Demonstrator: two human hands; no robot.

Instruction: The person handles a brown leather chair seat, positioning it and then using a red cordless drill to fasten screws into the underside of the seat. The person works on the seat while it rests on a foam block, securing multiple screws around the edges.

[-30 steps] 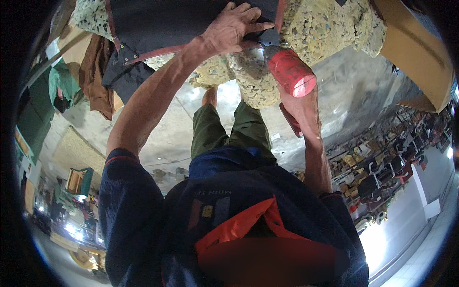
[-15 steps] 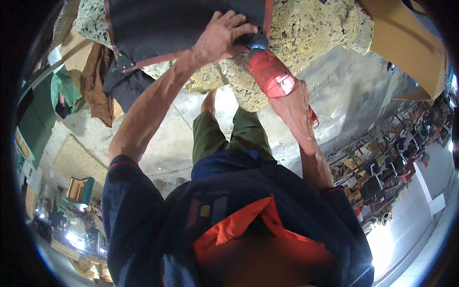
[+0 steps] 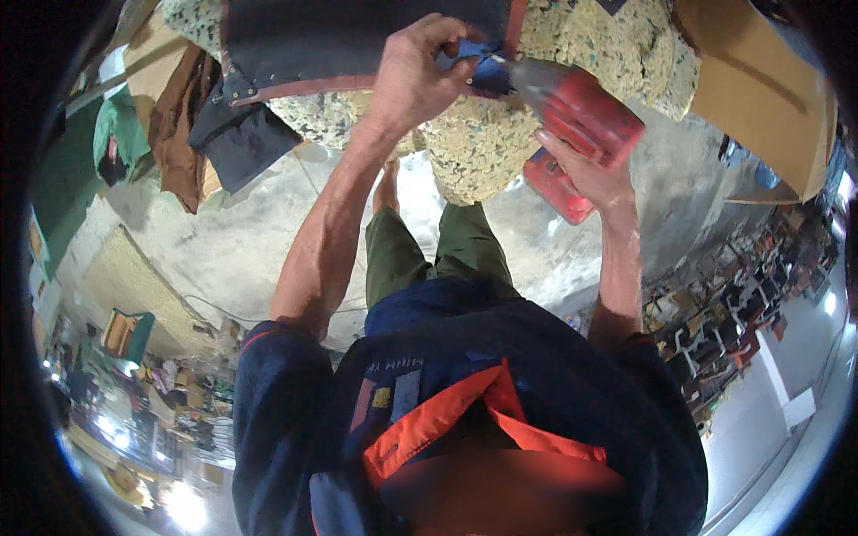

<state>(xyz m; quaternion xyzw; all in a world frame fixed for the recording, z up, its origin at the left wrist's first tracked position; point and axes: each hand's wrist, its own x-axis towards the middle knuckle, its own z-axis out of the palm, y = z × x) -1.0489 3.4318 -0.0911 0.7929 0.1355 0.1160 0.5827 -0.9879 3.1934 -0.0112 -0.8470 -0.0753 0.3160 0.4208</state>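
Note:
My right hand is wrapped round the grip of a red cordless drill, whose dark nose points left. My left hand is closed, its fingertips pinched at the drill's tip; what they hold is too small and blurred to name. Just behind those fingers is a bluish-lit corner patch of a black panel edged with reddish-brown trim. The panel rests on a thick, speckled yellow foam block. At the panel's left corner is a dark patch with small rivets.
Brown cloth and black cloth hang at the left beside a green bag. A cardboard box stands at the far right. Many small parts lie along the floor at right. A foam sheet lies at lower left.
The drill has swung off the panel's corner to the right, its nose now pointing left. My left hand has gone from lying spread on the panel to pinching at the drill's tip.

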